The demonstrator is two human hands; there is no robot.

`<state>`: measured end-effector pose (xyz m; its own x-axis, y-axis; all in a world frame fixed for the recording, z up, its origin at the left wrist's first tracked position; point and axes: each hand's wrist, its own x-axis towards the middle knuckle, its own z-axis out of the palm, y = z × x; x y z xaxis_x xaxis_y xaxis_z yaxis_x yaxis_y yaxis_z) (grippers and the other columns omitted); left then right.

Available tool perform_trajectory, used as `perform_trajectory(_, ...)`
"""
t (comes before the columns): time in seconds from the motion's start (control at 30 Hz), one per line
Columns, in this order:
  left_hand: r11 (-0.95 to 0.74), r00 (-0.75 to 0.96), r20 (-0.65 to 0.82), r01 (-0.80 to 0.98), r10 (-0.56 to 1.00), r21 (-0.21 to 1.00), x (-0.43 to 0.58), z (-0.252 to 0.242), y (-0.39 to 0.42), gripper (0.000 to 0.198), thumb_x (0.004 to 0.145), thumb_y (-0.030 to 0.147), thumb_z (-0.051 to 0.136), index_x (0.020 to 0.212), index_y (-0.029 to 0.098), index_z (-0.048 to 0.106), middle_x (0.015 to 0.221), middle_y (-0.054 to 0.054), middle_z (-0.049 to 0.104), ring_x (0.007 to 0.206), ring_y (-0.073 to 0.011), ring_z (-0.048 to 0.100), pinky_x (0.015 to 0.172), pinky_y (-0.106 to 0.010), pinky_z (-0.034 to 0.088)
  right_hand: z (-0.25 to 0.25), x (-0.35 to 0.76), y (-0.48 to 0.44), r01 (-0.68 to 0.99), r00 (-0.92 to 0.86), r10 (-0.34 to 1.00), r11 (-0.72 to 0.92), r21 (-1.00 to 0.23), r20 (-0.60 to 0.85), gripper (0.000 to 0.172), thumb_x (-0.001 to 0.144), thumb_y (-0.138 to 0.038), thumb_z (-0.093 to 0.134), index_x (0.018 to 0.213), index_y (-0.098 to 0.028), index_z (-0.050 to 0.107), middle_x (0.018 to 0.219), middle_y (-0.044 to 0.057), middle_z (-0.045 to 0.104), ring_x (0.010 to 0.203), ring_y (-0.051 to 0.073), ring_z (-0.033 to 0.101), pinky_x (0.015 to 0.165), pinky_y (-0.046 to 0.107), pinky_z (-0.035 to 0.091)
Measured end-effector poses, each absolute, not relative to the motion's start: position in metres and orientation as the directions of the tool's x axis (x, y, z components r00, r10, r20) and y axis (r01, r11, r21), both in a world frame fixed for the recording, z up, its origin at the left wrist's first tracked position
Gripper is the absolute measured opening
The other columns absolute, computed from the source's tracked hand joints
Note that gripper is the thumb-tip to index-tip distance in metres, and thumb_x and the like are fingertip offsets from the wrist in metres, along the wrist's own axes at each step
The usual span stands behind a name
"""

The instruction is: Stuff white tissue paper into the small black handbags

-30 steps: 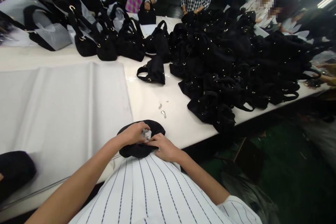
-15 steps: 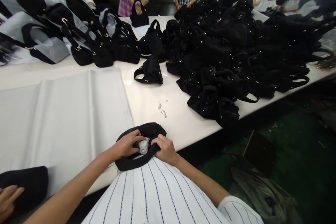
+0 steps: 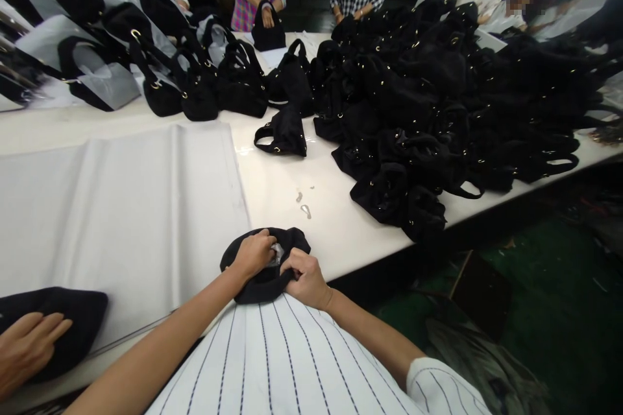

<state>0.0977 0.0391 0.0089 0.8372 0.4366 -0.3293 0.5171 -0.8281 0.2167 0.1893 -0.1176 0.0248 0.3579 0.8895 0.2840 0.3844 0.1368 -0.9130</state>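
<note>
A black handbag (image 3: 265, 292) lies at the table's front edge against my striped shirt, its mouth facing up. My left hand (image 3: 256, 253) reaches into the mouth with curled fingers, their tips hidden. Beside those fingertips, a crumpled whitish wad (image 3: 278, 253) shows inside the bag; whether the fingers grip it is unclear. My right hand (image 3: 307, 277) is closed on the bag's right rim, thumb and fingers pinching the fabric.
A co-worker's hand (image 3: 32, 343) rests on another black bag (image 3: 82, 314) at lower left. Pale sheeting (image 3: 131, 207) covers the table's left part. A large heap of black bags (image 3: 413, 97) fills the right; a single bag (image 3: 287, 133) lies before it. Several people stand across the table.
My left hand has moved right and deeper into the bag's mouth, and less of the whitish wad shows. My right hand keeps its hold. The co-worker's bag at left shows more.
</note>
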Motion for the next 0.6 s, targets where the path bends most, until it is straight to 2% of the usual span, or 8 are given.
perform_trajectory(0.13,-0.848,0.844,-0.354,0.490,0.402,0.204,0.112,0.003,0.031,0.024,0.081,0.013,0.041,0.086,0.014,0.064,0.092,-0.013,0.064,0.080,-0.0241,0.064,0.067,-0.034,0.044,0.026,0.188,-0.113,0.328,0.496,0.834,0.078,-0.942,0.242,0.016,0.064,-0.003,0.051,0.063,-0.018,0.056,0.062,-0.005,0.037,0.054,0.009,0.036,0.049,0.024,0.027)
perform_trajectory(0.23,-0.836,0.852,-0.355,0.485,0.385,0.257,0.110,0.009,0.026,0.024,0.080,0.013,0.043,0.089,0.013,0.065,0.089,-0.013,0.066,0.086,-0.0256,0.064,0.073,-0.035,0.046,0.023,0.186,-0.114,0.351,0.511,0.815,0.092,-0.932,0.273,0.017,0.064,-0.002,0.050,0.065,-0.018,0.056,0.063,-0.005,0.035,0.054,0.009,0.036,0.049,0.024,0.027)
perform_trajectory(0.3,-0.778,0.863,-0.368,0.484,0.347,0.401,0.102,0.018,0.023,0.029,0.081,0.017,0.045,0.103,0.013,0.063,0.098,-0.014,0.068,0.092,-0.0257,0.064,0.079,-0.034,0.048,0.021,0.185,-0.116,0.391,0.487,0.816,0.117,-0.913,0.313,0.020,0.064,-0.001,0.049,0.067,-0.018,0.057,0.063,-0.005,0.034,0.054,0.009,0.036,0.050,0.024,0.026)
perform_trajectory(0.4,-0.618,0.901,-0.389,0.419,0.191,0.665,0.089,0.032,0.018,0.042,0.085,0.022,0.043,0.126,0.016,0.052,0.116,-0.011,0.065,0.103,-0.0228,0.062,0.089,-0.030,0.047,0.021,0.185,-0.121,0.441,0.458,0.823,0.118,-0.890,0.336,0.023,0.063,0.002,0.048,0.069,-0.018,0.056,0.064,-0.005,0.033,0.055,0.009,0.035,0.050,0.024,0.025)
perform_trajectory(0.47,-0.552,0.922,-0.379,0.355,0.074,0.755,0.085,0.036,0.016,0.043,0.087,0.022,0.040,0.129,0.019,0.048,0.125,-0.009,0.061,0.111,-0.0204,0.059,0.096,-0.028,0.044,0.023,0.185,-0.124,0.449,0.441,0.835,0.112,-0.886,0.329,0.024,0.062,0.002,0.048,0.069,-0.018,0.057,0.064,-0.005,0.033,0.055,0.009,0.035,0.050,0.023,0.025)
perform_trajectory(0.53,-0.564,0.914,-0.405,0.327,-0.014,0.758,0.087,0.035,0.016,0.044,0.086,0.022,0.040,0.130,0.020,0.046,0.132,-0.009,0.056,0.119,-0.0195,0.054,0.103,-0.029,0.039,0.028,0.185,-0.125,0.431,0.439,0.846,0.096,-0.897,0.302,0.022,0.062,0.002,0.049,0.068,-0.018,0.056,0.063,-0.005,0.033,0.055,0.009,0.035,0.050,0.023,0.025)
perform_trajectory(0.6,-0.652,0.857,-0.513,0.358,-0.056,0.669,0.094,0.028,0.015,0.049,0.083,0.020,0.046,0.132,0.020,0.044,0.141,-0.011,0.049,0.130,-0.0223,0.044,0.108,-0.037,0.033,0.034,0.183,-0.126,0.405,0.446,0.853,0.078,-0.911,0.271,0.020,0.062,0.001,0.049,0.065,-0.018,0.055,0.062,-0.005,0.034,0.054,0.008,0.035,0.049,0.022,0.025)
